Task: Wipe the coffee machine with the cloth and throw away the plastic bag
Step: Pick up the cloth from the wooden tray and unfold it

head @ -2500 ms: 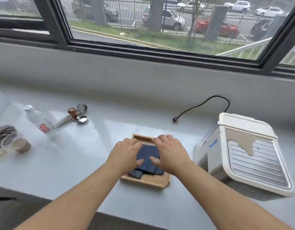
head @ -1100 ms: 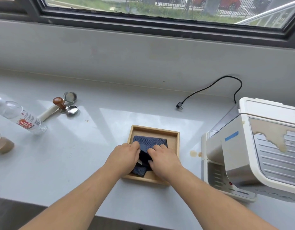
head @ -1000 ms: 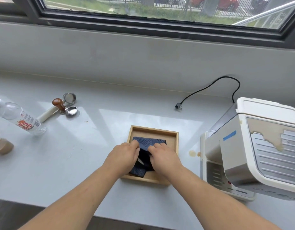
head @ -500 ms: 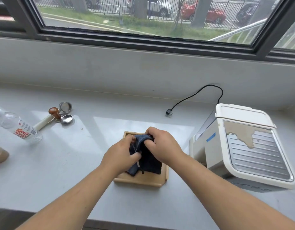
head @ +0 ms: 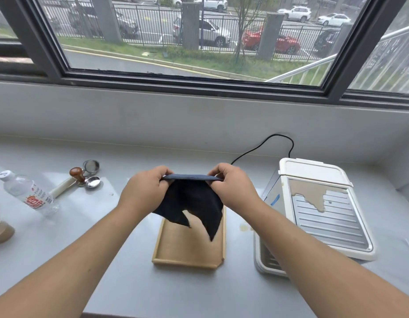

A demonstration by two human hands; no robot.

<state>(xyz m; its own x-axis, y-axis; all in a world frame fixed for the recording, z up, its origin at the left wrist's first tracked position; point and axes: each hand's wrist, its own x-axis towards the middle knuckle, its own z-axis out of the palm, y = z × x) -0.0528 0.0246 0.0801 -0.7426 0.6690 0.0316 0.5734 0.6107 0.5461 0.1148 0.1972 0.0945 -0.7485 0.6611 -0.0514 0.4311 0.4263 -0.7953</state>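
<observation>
A dark blue cloth (head: 191,200) hangs unfolded in the air above a shallow wooden tray (head: 189,246). My left hand (head: 145,191) pinches its upper left edge and my right hand (head: 233,189) pinches its upper right edge, stretching the top edge between them. The white coffee machine (head: 313,212) stands to the right, with a brown coffee stain (head: 311,193) spread over its ribbed metal top. No plastic bag shows in the view.
A water bottle (head: 29,193) lies at the left, with a tamper (head: 77,175) and metal filter baskets (head: 91,166) behind it. A brown cup (head: 1,231) sits at the left edge. A black cable (head: 268,145) runs behind the machine. Small coffee drops (head: 243,227) mark the counter.
Both hands have lifted the cloth out of the wooden tray and spread it open; it hung bunched between them half a second ago. The tray now lies bare.
</observation>
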